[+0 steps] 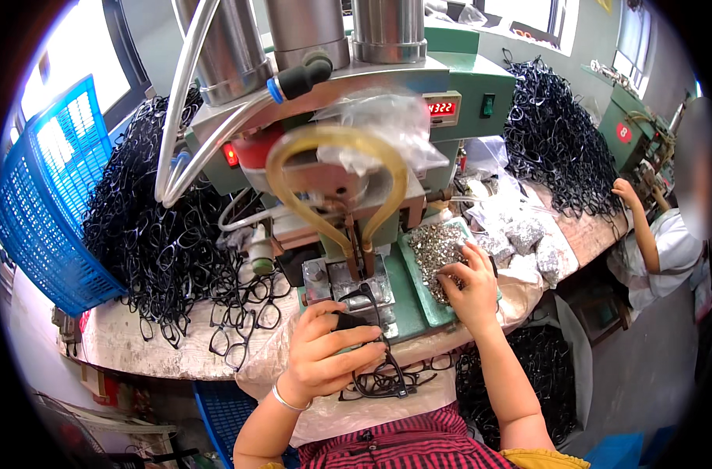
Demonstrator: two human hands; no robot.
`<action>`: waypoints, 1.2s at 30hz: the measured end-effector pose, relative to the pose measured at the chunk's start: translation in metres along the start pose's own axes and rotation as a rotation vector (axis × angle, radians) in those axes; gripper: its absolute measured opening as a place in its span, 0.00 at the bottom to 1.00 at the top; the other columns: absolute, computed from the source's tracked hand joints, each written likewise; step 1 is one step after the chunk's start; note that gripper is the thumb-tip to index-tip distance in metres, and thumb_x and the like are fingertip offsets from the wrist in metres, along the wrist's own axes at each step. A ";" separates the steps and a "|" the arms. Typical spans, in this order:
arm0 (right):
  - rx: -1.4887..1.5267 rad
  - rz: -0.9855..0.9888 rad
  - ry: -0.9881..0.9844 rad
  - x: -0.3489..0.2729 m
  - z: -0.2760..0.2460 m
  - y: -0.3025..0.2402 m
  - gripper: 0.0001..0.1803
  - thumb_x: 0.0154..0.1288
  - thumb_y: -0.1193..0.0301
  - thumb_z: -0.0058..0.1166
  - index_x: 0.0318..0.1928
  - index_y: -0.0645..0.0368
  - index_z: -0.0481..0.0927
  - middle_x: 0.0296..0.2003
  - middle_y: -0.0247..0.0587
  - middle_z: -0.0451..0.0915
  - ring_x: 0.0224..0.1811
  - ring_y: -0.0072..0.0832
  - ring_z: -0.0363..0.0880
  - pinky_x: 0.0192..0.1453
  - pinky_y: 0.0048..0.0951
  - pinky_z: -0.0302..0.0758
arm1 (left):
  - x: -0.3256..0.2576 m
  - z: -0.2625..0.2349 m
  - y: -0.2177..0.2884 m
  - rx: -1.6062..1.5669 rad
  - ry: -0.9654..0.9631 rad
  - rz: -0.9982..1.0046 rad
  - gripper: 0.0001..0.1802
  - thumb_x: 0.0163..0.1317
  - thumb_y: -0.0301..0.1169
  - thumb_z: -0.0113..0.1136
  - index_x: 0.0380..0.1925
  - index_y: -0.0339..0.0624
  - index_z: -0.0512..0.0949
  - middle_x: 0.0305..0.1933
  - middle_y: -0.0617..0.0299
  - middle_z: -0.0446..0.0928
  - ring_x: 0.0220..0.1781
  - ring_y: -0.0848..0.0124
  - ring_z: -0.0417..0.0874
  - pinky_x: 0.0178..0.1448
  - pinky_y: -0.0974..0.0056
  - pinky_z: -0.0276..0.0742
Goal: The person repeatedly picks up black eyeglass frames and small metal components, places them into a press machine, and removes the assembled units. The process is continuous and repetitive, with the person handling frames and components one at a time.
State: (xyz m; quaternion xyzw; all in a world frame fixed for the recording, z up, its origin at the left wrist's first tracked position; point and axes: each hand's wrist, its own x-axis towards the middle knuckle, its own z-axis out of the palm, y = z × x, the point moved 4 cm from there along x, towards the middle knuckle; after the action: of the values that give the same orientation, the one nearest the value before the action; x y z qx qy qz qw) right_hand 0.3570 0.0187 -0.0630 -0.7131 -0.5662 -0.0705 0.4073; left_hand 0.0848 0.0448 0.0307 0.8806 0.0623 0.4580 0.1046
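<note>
My left hand (329, 358) is closed on a black eyeglass frame (393, 364) just in front of the machine's metal fixture (381, 291). The frame's upper end reaches the fixture, beneath two copper-coloured electrodes (361, 258). My right hand (473, 288) is at a green tray (439, 315) of small silvery metal parts (432, 248). Its thumb and fingers are drawn together in a pinch over the parts; anything between the fingertips is too small to make out. More black eyeglass frames (372, 384) lie at the table's front edge, partly behind my left hand.
A green machine (481, 86) with metal cylinders and a yellowish hose loop (276, 168) stands ahead. Heaps of black eyeglass frames (164, 242) flank it. A blue basket (47, 211) tilts at left. Plastic bags of metal parts (524, 233) lie right. Another person (672, 254) sits far right.
</note>
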 end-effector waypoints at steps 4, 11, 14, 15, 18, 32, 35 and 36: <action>0.036 -0.199 -0.011 0.008 0.010 -0.019 0.05 0.51 0.72 0.66 0.31 0.53 0.84 0.54 0.52 0.78 0.65 0.52 0.71 0.65 0.49 0.71 | -0.005 0.001 -0.003 -0.020 0.021 -0.001 0.12 0.50 0.31 0.72 0.37 0.50 0.87 0.42 0.64 0.86 0.31 0.67 0.72 0.53 0.52 0.79; 0.014 -0.329 -0.008 0.037 0.009 -0.027 0.10 0.57 0.82 0.54 0.40 0.61 0.81 0.46 0.48 0.83 0.57 0.47 0.79 0.57 0.42 0.77 | -0.040 -0.010 0.031 0.352 0.099 -0.144 0.17 0.54 0.31 0.71 0.46 0.54 0.85 0.52 0.65 0.85 0.52 0.63 0.80 0.68 0.49 0.73; 0.191 -0.079 0.101 0.020 -0.004 -0.008 0.09 0.60 0.83 0.55 0.40 0.62 0.83 0.38 0.47 0.84 0.47 0.44 0.82 0.53 0.39 0.76 | -0.050 -0.069 0.001 0.629 0.372 -0.253 0.12 0.58 0.25 0.64 0.43 0.47 0.83 0.48 0.61 0.84 0.43 0.64 0.82 0.61 0.54 0.73; 0.207 -0.043 0.093 0.016 -0.003 -0.007 0.08 0.61 0.83 0.55 0.40 0.62 0.83 0.38 0.46 0.84 0.45 0.43 0.82 0.52 0.38 0.76 | -0.043 -0.093 -0.018 0.681 0.442 -0.342 0.09 0.59 0.22 0.63 0.40 0.44 0.83 0.44 0.59 0.85 0.44 0.63 0.83 0.59 0.55 0.71; 0.239 0.008 0.098 0.017 -0.003 -0.017 0.06 0.61 0.81 0.57 0.39 0.62 0.83 0.35 0.45 0.83 0.41 0.41 0.80 0.48 0.36 0.75 | -0.033 -0.153 -0.102 0.893 0.426 -0.399 0.03 0.58 0.23 0.67 0.32 0.42 0.84 0.40 0.58 0.84 0.43 0.60 0.81 0.51 0.60 0.71; 0.171 0.159 0.162 -0.028 -0.041 0.008 0.06 0.57 0.84 0.61 0.36 0.64 0.84 0.33 0.41 0.82 0.39 0.35 0.79 0.47 0.33 0.73 | -0.045 -0.156 -0.165 1.192 0.087 -0.416 0.07 0.66 0.26 0.53 0.39 0.35 0.79 0.48 0.54 0.82 0.51 0.55 0.79 0.66 0.52 0.70; 0.296 0.199 0.160 -0.040 -0.045 0.003 0.07 0.57 0.85 0.60 0.36 0.65 0.84 0.34 0.41 0.82 0.40 0.34 0.80 0.48 0.32 0.74 | -0.070 -0.118 -0.119 0.564 0.345 -0.614 0.08 0.71 0.27 0.54 0.44 0.35 0.78 0.34 0.58 0.79 0.32 0.67 0.77 0.42 0.64 0.74; 0.335 0.156 0.139 -0.035 -0.043 -0.015 0.07 0.56 0.85 0.60 0.36 0.66 0.84 0.35 0.41 0.82 0.40 0.33 0.80 0.48 0.32 0.74 | -0.078 -0.102 -0.111 0.367 0.394 -0.751 0.08 0.72 0.27 0.54 0.45 0.35 0.78 0.31 0.60 0.77 0.29 0.72 0.74 0.37 0.68 0.71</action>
State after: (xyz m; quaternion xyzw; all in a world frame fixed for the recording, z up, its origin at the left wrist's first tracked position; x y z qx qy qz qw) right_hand 0.3470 -0.0355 -0.0466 -0.6704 -0.4837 0.0072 0.5626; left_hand -0.0444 0.1498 -0.0011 0.6973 0.4757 0.5282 0.0919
